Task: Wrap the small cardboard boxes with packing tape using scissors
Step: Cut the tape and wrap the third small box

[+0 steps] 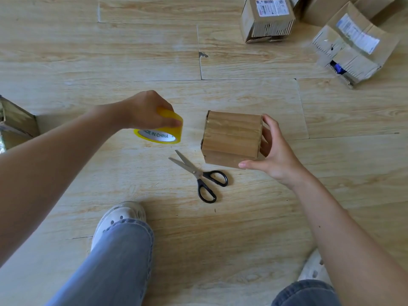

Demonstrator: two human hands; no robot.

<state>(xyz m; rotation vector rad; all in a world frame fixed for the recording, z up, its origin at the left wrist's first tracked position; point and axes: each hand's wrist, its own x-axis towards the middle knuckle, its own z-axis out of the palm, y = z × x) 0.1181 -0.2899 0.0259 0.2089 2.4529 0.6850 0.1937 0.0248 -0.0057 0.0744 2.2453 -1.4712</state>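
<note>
My left hand (145, 109) grips a yellow roll of packing tape (162, 131) from above, holding it just over the wooden floor. To its right, my right hand (272, 151) holds a small brown cardboard box (231, 135), thumb along its near lower edge and fingers curled round its right side. Black-handled scissors (198, 175) lie slightly open on the floor between my hands, blades pointing up-left, just below the tape and the box.
Several labelled cardboard boxes (267, 18) (351, 45) stand at the top right. Another box (15, 122) pokes in at the left edge. My legs in jeans and white shoes (119, 219) fill the near floor (110, 51).
</note>
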